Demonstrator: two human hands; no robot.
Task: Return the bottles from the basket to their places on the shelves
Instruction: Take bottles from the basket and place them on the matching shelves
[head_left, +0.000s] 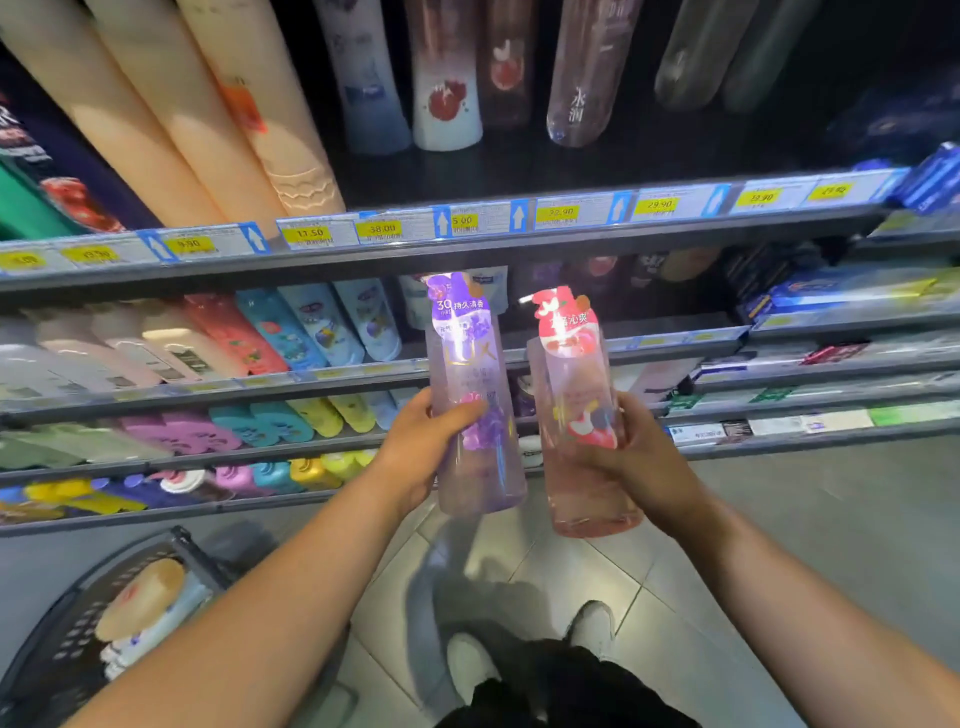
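Observation:
My left hand (421, 447) grips a tall clear purple bottle (467, 374) with a violet flower label, held upright. Beside it, my right hand (631, 457) grips a clear pink bottle (574, 395) with a red label, also upright. Both bottles hang in front of the lower shelves, just below the top shelf edge (467, 249). The dark basket (78, 623) sits on the floor at the lower left and holds a peach-capped bottle (140, 597) lying on a pale one.
The top shelf (519, 171) carries peach, white and clear bottles, with a bare dark stretch of shelf board in front of them. Lower shelves (208, 395) are packed with colourful bottles. Boxed goods (831, 296) fill the right. My shoes (519, 654) stand on grey floor tiles.

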